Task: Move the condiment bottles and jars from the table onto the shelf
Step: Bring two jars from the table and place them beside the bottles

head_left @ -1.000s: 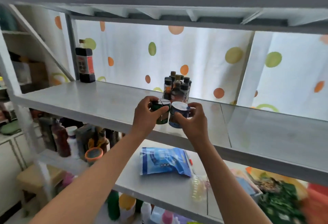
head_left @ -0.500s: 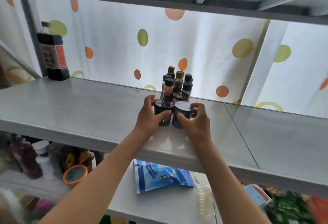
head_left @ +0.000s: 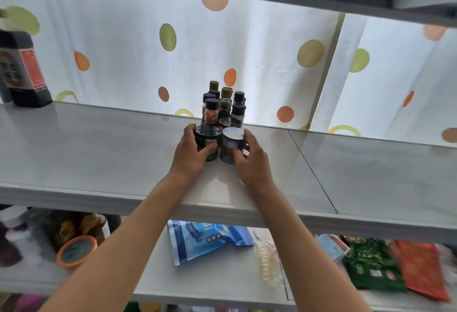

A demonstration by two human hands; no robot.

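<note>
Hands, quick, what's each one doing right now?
Left hand: grips the dark green jar on the shelf.
Right hand: grips the blue jar.

2 jars [head_left: 218,144] on shelf [head_left: 99,153], front of bottle cluster [head_left: 223,106].

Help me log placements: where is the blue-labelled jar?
Head view: the blue-labelled jar stands mid-shelf, gripped by the right hand, beside the green-labelled jar.
</note>
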